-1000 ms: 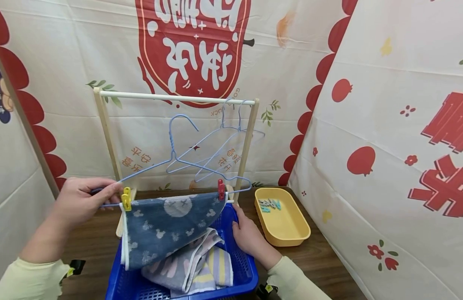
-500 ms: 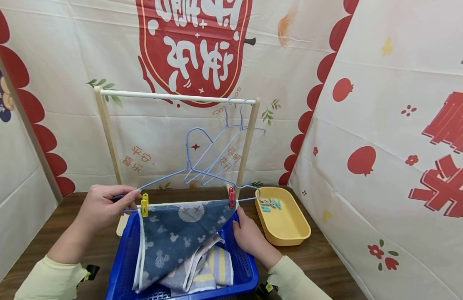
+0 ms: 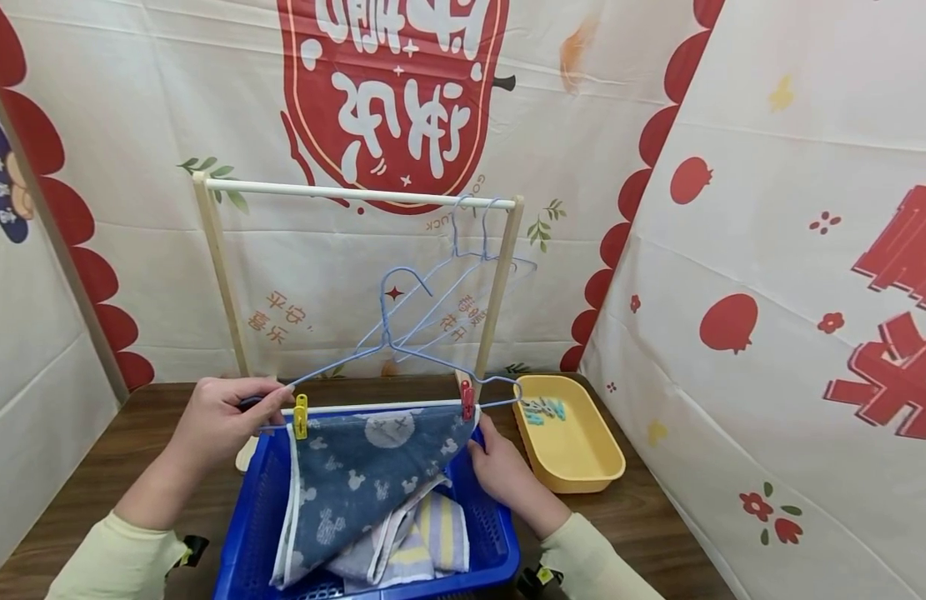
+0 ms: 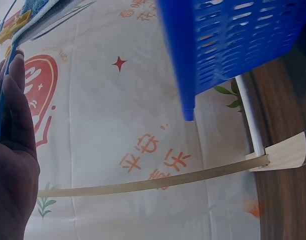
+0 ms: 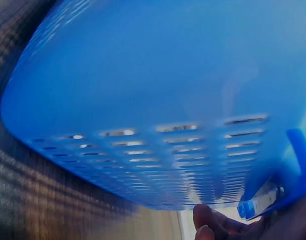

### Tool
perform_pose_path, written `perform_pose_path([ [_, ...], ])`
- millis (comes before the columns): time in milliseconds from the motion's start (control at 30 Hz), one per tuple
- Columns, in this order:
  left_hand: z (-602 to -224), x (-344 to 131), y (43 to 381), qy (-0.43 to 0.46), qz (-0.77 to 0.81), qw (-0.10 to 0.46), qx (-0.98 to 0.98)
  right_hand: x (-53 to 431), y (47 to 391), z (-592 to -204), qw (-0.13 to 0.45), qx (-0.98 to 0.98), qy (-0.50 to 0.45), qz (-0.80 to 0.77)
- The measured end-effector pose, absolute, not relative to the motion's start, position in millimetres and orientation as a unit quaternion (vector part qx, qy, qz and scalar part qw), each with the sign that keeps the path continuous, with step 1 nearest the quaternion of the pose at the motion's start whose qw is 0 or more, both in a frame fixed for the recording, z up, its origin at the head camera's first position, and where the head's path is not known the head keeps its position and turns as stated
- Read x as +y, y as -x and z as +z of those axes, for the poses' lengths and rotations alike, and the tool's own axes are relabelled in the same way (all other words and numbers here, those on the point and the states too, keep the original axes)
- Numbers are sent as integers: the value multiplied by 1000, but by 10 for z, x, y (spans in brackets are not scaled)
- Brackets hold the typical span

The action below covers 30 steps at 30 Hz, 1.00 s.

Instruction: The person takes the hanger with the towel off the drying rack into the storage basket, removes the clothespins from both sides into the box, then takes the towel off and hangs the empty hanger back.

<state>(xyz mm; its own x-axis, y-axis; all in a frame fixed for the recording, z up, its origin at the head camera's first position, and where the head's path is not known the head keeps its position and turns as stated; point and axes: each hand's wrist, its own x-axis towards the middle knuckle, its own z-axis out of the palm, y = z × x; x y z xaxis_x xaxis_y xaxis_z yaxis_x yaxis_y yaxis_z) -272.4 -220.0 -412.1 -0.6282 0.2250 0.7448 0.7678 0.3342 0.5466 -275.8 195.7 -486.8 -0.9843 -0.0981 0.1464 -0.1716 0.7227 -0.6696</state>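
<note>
My left hand (image 3: 226, 421) grips the left end of a blue wire hanger (image 3: 335, 364), raised over a blue plastic basket (image 3: 241, 533). From the hanger's lower bar hangs a dark blue towel (image 3: 357, 467) with pale mouse-head prints. A yellow clothespin (image 3: 301, 417) fastens its left corner and a red clothespin (image 3: 468, 400) its right. My right hand (image 3: 508, 475) holds the basket's right rim, close below the red clothespin. Inside the basket lies a grey, yellow-striped towel (image 3: 440, 533), partly covered by the blue one. In the left wrist view, the fingers (image 4: 15, 85) wrap the hanger wire.
A wooden rack with a white rail (image 3: 342, 192) stands behind the basket. Two blue hangers (image 3: 457, 229) hang at its right end. A yellow tray (image 3: 575, 458) with several clothespins (image 3: 543, 408) sits on the table (image 3: 643, 533) at right. Printed cloth walls enclose the table.
My left hand has moved right and slightly down, shifting the hanger and blue towel the same way over the basket. My right hand has stayed at the rim.
</note>
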Motion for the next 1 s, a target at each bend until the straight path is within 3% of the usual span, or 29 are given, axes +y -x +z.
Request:
perform_pose_path([
  [433,-4136,-2191,2722,310,-466,291,-776,2144,2538,-4441,181,-942,-45,281],
  [733,-4159,-2195,2754,323,-472,302,-763,2028,2320,-4160,360,-880,-182,249],
  [1000,-4165,-2194,2754,327,-470,307,-760,1879,2390,-4114,393,-864,-232,213],
])
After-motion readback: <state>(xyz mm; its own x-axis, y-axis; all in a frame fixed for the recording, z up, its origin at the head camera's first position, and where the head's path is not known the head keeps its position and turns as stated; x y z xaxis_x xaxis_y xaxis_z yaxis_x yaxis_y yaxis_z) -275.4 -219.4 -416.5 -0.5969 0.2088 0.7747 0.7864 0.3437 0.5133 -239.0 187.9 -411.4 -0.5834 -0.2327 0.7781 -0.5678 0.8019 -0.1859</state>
